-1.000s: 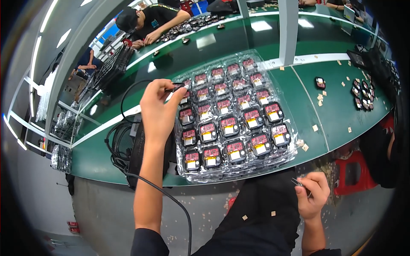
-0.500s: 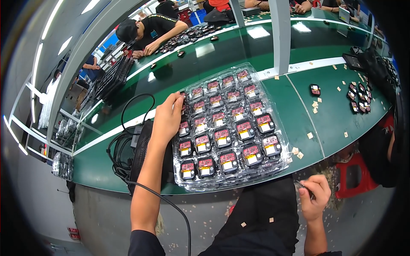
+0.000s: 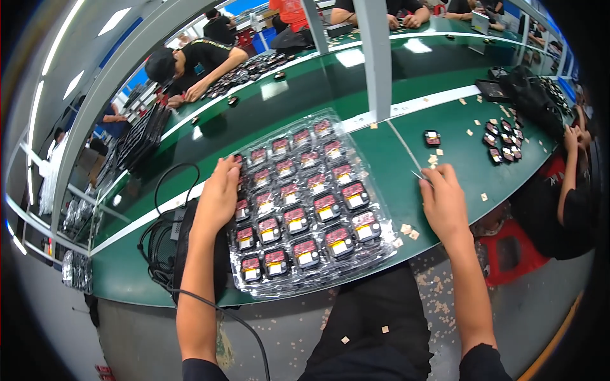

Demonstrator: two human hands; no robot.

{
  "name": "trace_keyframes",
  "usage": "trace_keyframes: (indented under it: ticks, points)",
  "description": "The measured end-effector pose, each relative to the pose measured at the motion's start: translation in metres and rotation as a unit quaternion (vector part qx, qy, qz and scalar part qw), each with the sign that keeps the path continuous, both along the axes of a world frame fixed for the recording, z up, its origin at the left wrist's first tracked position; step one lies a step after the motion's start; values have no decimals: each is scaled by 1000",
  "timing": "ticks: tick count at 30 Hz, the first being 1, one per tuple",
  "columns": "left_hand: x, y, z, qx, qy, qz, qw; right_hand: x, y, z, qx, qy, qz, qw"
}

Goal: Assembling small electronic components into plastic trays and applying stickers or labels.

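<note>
A clear plastic blister tray (image 3: 375, 209) stands before me on the bench, filled with rows of small black square electronic modules (image 3: 295, 219) with red, white and yellow faces. At the tray's left edge, my left hand (image 3: 219, 187) is closed with bent fingers, beside the upper-left module. My right hand (image 3: 443, 197) is over the bench right of the tray, fingers pinched on thin metal tweezers (image 3: 417, 174). Their tip points up and left; most of the shaft is hidden in the hand. A lone module (image 3: 432, 138) lies just beyond that hand.
Several loose modules (image 3: 505, 141) cluster at the right. Small tan squares (image 3: 406, 230) are scattered on the green bench (image 3: 406, 197). A black cable and a mesh bag (image 3: 202, 254) lie left of the tray. A metal post (image 3: 375, 63) rises beyond it. Co-workers sit across and at right.
My right hand has risen from beside my lap to above the bench near the lone module, with the tweezers. The view has shifted; my left hand stays at the tray's edge.
</note>
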State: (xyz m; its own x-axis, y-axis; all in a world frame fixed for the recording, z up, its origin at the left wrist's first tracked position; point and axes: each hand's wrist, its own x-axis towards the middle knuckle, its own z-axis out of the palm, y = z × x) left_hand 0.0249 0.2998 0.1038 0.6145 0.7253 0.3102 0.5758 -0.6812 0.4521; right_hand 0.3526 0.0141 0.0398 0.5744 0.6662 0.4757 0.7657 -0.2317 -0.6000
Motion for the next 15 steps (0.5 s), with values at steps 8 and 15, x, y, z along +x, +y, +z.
trace_keyframes:
  ticks: [8,15]
  points:
    - [31,-114,24,144,45,-131,980,37,35,18,-229,-79,-127,962]
    - [20,-195,10,253,-1,-324,911,23,13,21,-211,-70,-91,971]
